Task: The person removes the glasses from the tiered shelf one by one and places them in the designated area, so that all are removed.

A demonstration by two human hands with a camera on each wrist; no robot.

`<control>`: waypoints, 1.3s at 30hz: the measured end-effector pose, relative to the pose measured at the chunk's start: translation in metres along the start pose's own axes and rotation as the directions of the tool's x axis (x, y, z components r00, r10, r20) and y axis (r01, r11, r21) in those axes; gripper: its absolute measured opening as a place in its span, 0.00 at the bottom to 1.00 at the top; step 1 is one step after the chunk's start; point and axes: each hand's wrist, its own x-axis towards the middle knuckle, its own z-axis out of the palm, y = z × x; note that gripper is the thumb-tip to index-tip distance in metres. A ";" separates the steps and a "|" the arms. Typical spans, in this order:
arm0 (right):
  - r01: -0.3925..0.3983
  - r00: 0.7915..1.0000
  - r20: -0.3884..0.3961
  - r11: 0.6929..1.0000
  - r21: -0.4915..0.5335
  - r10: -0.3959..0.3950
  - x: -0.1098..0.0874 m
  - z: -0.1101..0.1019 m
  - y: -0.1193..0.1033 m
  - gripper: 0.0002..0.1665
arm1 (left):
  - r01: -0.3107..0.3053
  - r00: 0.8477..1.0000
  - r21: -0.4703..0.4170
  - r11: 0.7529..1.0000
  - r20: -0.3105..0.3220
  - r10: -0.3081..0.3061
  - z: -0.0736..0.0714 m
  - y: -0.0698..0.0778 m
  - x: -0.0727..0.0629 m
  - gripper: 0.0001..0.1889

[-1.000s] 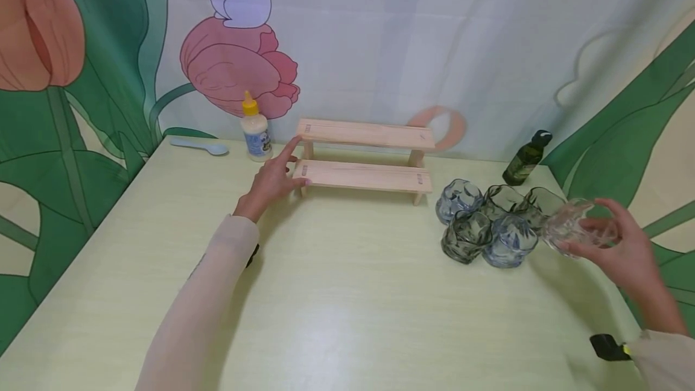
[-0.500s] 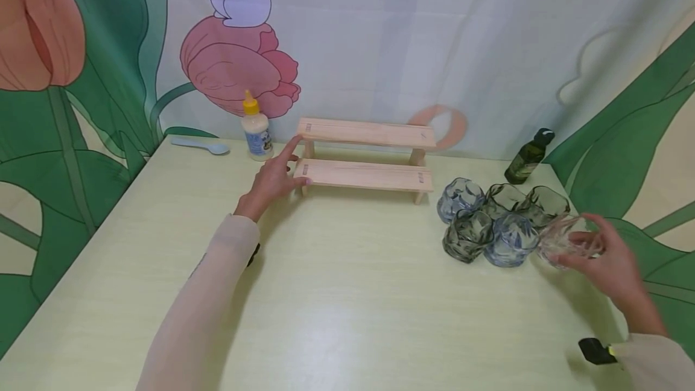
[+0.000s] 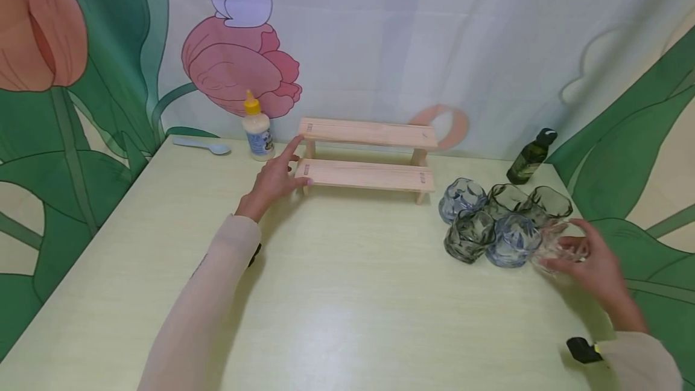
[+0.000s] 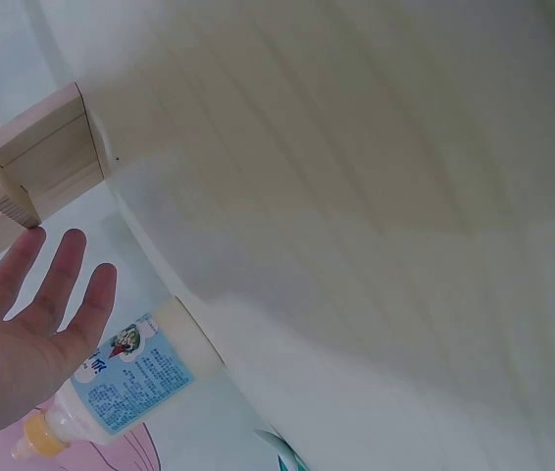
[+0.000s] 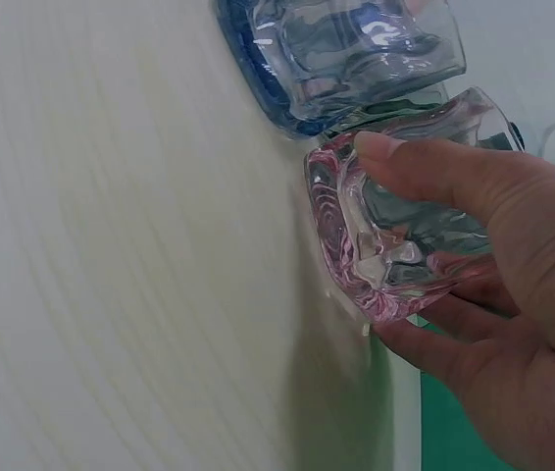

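My right hand (image 3: 596, 269) grips a clear, pink-tinted glass cup (image 5: 351, 221), thumb on one side and fingers on the other. That cup is close beside a blue glass cup (image 3: 513, 241); in the right wrist view its base is slightly tilted near the tabletop. Several other blue and grey cups cluster to its left and behind, including a grey cup (image 3: 468, 237). My left hand (image 3: 271, 183) touches the left end of a two-tier wooden shelf (image 3: 364, 175), thumb at the lower board and index finger at the upper. In the left wrist view its other fingers extend fairly straight.
A white bottle with a yellow nozzle (image 3: 259, 136) stands left of the shelf, near a pale blue spoon (image 3: 201, 145). Behind the cups is a dark green bottle (image 3: 531, 157). A printed curtain (image 3: 353, 47) hangs along the back edge of the table (image 3: 336, 294).
My right hand has moved left and a little down with the pink-tinted cup, bringing it up against the cluster. My left hand stays at the shelf.
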 end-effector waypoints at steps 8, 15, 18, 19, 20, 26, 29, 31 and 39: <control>-0.008 1.000 0.000 1.000 -0.016 0.008 0.002 0.006 -0.001 0.56 | -0.002 1.000 0.000 1.000 0.000 0.002 -0.001 0.001 0.000 0.53; -0.012 1.000 0.009 1.000 -0.012 0.012 0.001 0.006 -0.001 0.57 | -0.001 1.000 0.001 1.000 -0.002 0.001 0.000 0.001 0.001 0.54; -0.017 1.000 0.018 1.000 -0.007 0.017 0.001 0.006 0.000 0.58 | 0.001 1.000 0.008 1.000 -0.004 -0.001 0.000 0.000 0.002 0.54; -0.018 1.000 0.019 1.000 -0.005 0.018 0.001 0.006 0.000 0.58 | 0.001 1.000 0.009 1.000 -0.002 -0.001 0.000 0.000 0.002 0.54; -0.018 1.000 0.021 1.000 -0.003 0.019 0.002 0.006 0.000 0.58 | 0.003 1.000 0.008 1.000 -0.003 -0.003 0.001 0.000 0.002 0.54; -0.008 1.000 0.019 1.000 0.005 0.008 0.001 0.008 0.000 0.59 | 0.005 1.000 0.002 1.000 0.001 -0.005 0.001 -0.001 0.001 0.54; 0.002 1.000 0.027 1.000 0.012 -0.002 0.000 0.007 0.000 0.60 | 0.005 1.000 0.000 1.000 0.003 -0.005 0.001 -0.001 0.001 0.54; 0.006 0.999 0.036 1.000 0.028 -0.007 -0.001 0.006 0.000 0.61 | 0.004 1.000 0.000 1.000 0.004 -0.004 0.001 -0.001 0.001 0.54; -0.029 0.997 0.073 0.997 0.065 0.024 -0.003 -0.003 -0.005 0.65 | 0.004 1.000 0.000 1.000 -0.002 -0.004 0.001 -0.001 0.001 0.54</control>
